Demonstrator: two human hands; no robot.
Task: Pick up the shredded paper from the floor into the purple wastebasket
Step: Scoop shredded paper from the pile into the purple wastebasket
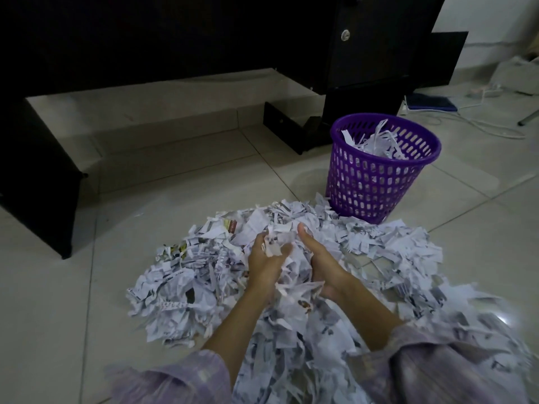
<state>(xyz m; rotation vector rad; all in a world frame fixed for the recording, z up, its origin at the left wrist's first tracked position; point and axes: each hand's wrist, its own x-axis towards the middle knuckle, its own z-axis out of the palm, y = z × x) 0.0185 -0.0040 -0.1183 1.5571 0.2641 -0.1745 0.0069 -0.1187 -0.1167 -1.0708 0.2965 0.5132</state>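
Note:
A wide heap of shredded paper (379, 252) covers the tiled floor in front of me. The purple wastebasket (379, 182) stands upright at the heap's far right edge, with paper strips showing above its rim. My left hand (264, 258) and my right hand (318, 258) are together over the middle of the heap, palms facing each other. Between them they hold a bunch of shreds (287, 266); the fingers curl round it and the right thumb points up. Part of the bunch hangs below the wrists.
A black desk with a drawer unit (364, 53) stands behind the basket, and its dark side panel (38, 185) comes forward on the left. A blue flat object (430, 102) and white cables (481, 123) lie at the far right. Bare tiles (73, 330) lie left of the heap.

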